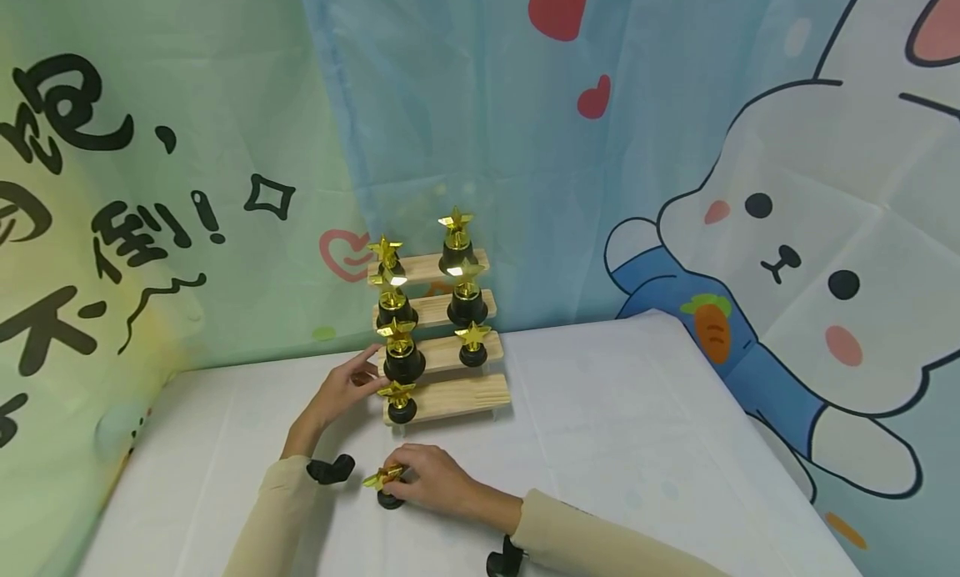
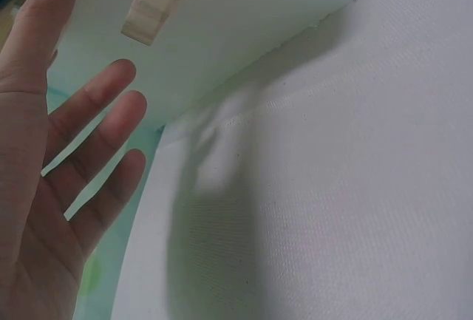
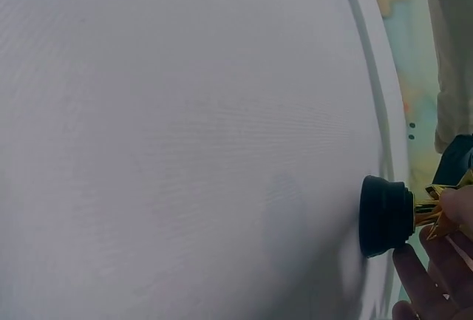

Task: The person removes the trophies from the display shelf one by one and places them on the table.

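Low over the white table, my right hand [image 1: 435,479] pinches the gold star top of a small trophy [image 1: 389,501]. In the right wrist view its black round base [image 3: 386,216] shows, with the fingers [image 3: 436,264] around the gold part. At the left side of a stepped wooden rack [image 1: 465,398] is my left hand [image 1: 341,393], its fingertips close to a trophy [image 1: 403,363] on the second tier from the bottom. The left wrist view shows this hand's fingers [image 2: 111,124] extended and spread beside a wooden board end [image 2: 155,9].
Several gold star trophies with black bases stand on the rack's tiers, among them one on the bottom tier's left [image 1: 402,408] and one at the top right [image 1: 457,248]. A printed cloth backdrop [image 1: 480,127] hangs behind the white-covered table [image 1: 637,460].
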Motion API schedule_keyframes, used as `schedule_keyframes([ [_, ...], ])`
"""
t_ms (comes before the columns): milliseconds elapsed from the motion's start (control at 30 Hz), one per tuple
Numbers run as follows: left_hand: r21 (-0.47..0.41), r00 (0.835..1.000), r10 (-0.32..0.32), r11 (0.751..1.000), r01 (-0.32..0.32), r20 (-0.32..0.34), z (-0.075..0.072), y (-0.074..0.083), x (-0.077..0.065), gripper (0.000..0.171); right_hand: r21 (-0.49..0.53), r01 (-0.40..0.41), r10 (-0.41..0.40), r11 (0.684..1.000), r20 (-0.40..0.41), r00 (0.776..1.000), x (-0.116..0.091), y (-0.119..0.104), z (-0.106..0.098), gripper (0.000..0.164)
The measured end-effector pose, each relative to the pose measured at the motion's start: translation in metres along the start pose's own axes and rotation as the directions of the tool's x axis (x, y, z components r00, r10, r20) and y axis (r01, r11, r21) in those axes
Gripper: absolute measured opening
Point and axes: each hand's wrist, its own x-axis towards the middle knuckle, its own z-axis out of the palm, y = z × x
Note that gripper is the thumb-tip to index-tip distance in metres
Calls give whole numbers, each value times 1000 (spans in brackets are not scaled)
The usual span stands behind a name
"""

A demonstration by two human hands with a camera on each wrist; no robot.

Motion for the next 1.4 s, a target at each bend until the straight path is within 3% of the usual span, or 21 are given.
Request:
schedule_keyframes([
  [700, 18, 1000, -1, 1000, 1, 1, 2, 0, -1, 68, 21, -30, 30, 999, 19, 999, -4, 1, 2, 22],
  [1000, 17, 1000, -1, 1000, 1, 0, 0, 2, -1, 68, 95, -53, 53, 994, 9, 999, -2, -5, -13, 44],
  [1133, 17, 1000, -13, 1000, 13, 8, 1, 2, 0, 68, 111, -21, 28, 994, -62, 998, 0, -8, -21, 45],
  [1233, 24, 1000, -16, 1000, 16, 10, 1, 2, 0, 68, 108, 23, -5, 994, -163, 987, 2, -9, -27, 41],
  [1400, 27, 1000, -15, 1000, 15, 3, 1, 2, 1, 69, 63, 74, -47, 995, -358, 933, 9, -3, -38, 35],
])
